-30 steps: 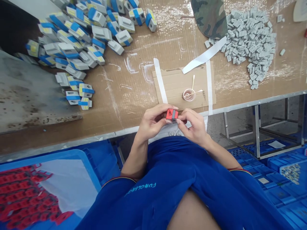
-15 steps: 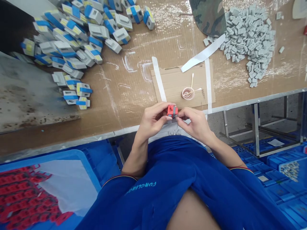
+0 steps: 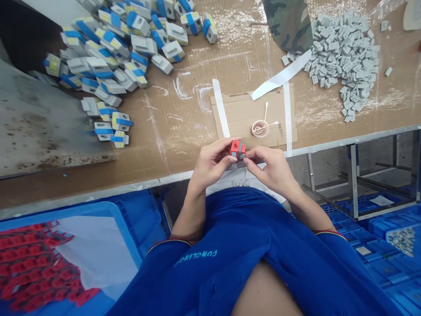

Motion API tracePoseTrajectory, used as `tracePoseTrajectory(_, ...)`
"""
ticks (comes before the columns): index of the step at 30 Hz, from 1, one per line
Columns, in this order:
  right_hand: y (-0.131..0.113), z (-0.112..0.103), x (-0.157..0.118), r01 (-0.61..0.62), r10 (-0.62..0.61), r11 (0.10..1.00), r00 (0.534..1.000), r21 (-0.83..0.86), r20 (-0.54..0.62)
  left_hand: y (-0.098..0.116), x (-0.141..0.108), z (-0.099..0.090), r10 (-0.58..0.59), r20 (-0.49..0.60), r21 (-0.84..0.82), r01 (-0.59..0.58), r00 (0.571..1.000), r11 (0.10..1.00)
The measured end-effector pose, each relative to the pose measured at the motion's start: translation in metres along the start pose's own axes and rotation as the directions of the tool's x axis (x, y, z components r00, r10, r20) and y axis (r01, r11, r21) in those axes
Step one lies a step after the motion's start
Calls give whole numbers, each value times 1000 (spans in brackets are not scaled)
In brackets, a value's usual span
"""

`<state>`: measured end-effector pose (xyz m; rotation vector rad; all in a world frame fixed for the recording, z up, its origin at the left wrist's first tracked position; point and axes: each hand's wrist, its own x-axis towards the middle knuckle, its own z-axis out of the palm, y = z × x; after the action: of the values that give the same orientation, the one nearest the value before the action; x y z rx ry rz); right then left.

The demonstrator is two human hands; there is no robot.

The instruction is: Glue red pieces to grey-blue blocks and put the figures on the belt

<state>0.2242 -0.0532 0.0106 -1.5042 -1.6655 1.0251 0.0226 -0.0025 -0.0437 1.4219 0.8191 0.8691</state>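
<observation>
We've got the red block (image 3: 237, 149) w/ a grey strip on it held btw both hands, just above our lap; L hand (image 3: 210, 164) curls round its left side, fingers and thumb closed on it; R hand (image 3: 271, 169) is narrowed to a fingertip pinch on its right side; block sits about midway btw the two, approx level w/ the surface edge, squat w/ no clear long axis, and fingers hide its underside; our blue shirt (image 3: 237, 232) fills the bottom of view; just ahead of the hands a cardboard pad (image 3: 230, 112) lies on the surface (image 3: 164, 149), edged by white tape strips (image 3: 221, 114); on the pad a small round dish (image 3: 259, 128) w/ cotton swabs (image 3: 271, 125) in it; further left, a heap of white blocks banded in blue and yellow (image 3: 143, 45) spreads toward a scuffed metal sheet (image 3: 39, 118); top right, a pile of small grey pieces (image 3: 344, 61) lies by a camo cap (image 3: 287, 24); below the surface, a blue crate (image 3: 144, 219) on our left holds red parts (image 3: 33, 263) on white sheet; more blue crates (image 3: 388, 259) sit on our right by a metal frame (image 3: 353, 184).
</observation>
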Motion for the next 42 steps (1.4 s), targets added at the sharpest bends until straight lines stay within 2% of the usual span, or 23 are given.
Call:
tracePoseTrajectory(5, 2, 0, -1, 6, -7, 999, 1000, -35, -11, -1, 1, 0, -4, 15, -21, 4, 1000, 1000)
tracePoseTrajectory(13, 4, 5, -2, -4, 5, 1000, 999, 5, -37, 4, 4, -1, 21, 30, 2, -21, 999, 1000)
tracePoseTrajectory(21, -8, -1, 0, -115, 114, 993, 993, 37, 25, 4, 3, 0, 83, 64, 22, -85, 995, 996)
tracePoseTrajectory(30, -3, 7, 1, -102, 101, 994, 995, 30, 14, 3, 4, -5, 80, 73, 75, -85, 994, 994)
tracePoseTrajectory(37, 0, 6, -2, -105, 105, 994, 994, 1, 17, 2, 2, -2, 38, 64, 32, -40, 997, 999)
tracePoseTrajectory(42, 5, 0, -4, -49, 48, 999, 998, 17, 51, 3, 2, -1, 38, 56, -6, -37, 998, 999)
